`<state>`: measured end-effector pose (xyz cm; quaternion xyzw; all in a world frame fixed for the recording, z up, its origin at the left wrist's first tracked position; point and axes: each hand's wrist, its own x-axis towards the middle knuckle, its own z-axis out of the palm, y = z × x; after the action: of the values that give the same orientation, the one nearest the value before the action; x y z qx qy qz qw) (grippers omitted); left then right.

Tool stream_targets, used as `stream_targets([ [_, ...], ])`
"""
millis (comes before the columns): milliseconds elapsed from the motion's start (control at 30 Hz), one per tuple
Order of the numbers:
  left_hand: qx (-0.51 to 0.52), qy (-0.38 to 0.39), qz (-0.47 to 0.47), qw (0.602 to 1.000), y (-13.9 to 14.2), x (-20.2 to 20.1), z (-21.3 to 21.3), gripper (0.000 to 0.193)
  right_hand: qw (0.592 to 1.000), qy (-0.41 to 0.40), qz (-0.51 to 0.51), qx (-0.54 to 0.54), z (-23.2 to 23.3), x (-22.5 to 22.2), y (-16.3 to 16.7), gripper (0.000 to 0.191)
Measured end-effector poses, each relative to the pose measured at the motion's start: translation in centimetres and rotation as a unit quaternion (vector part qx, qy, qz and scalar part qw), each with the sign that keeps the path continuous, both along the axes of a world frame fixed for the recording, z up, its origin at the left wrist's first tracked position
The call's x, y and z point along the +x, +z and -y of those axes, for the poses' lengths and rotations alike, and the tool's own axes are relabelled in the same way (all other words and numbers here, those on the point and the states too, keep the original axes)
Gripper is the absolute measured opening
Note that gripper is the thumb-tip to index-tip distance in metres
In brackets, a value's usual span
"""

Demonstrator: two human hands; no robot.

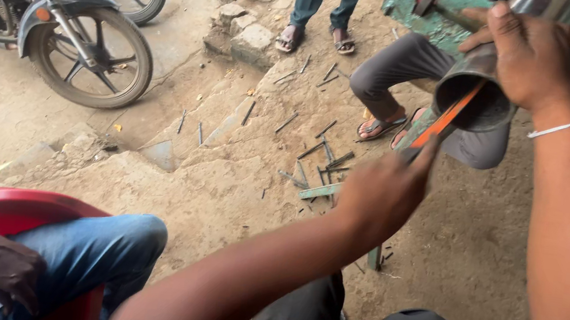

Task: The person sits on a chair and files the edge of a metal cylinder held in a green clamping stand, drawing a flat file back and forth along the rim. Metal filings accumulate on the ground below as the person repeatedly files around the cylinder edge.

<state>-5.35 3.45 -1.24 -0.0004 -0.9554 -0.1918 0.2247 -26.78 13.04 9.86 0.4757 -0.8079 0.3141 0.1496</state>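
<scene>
My right hand (526,56) grips a dark, round metal cup-shaped part (477,90) at the upper right, its open mouth facing me. My left hand (381,192) is closed around the handle end of an orange flat tool (447,116), whose tip reaches into the mouth of the metal part. A thin white band sits on my right wrist. My dark trousers show at the bottom middle.
A green metal stand (431,17) is behind the part. One person in grey trousers and sandals (378,128) squats beside it, another stands behind (321,9). Several metal rods (322,158) litter the dirt. Two motorcycles (61,10) are parked upper left. A person in jeans sits on a red chair (18,208).
</scene>
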Motion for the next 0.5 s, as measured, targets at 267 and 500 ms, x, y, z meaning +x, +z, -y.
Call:
stream_targets([
  [267, 0.057, 0.008, -0.067, 0.996, 1.9, -6.6, -2.2, 0.059, 0.989, 0.059, 0.132, -0.041, -0.3, -0.9, 0.4, 0.064],
  [500, -0.048, -0.02, 0.192, 0.98, 2.1, 10.1, 0.5, 0.076, 0.993, 0.073, 0.082, -0.053, -1.3, -1.2, -0.7, 0.061],
])
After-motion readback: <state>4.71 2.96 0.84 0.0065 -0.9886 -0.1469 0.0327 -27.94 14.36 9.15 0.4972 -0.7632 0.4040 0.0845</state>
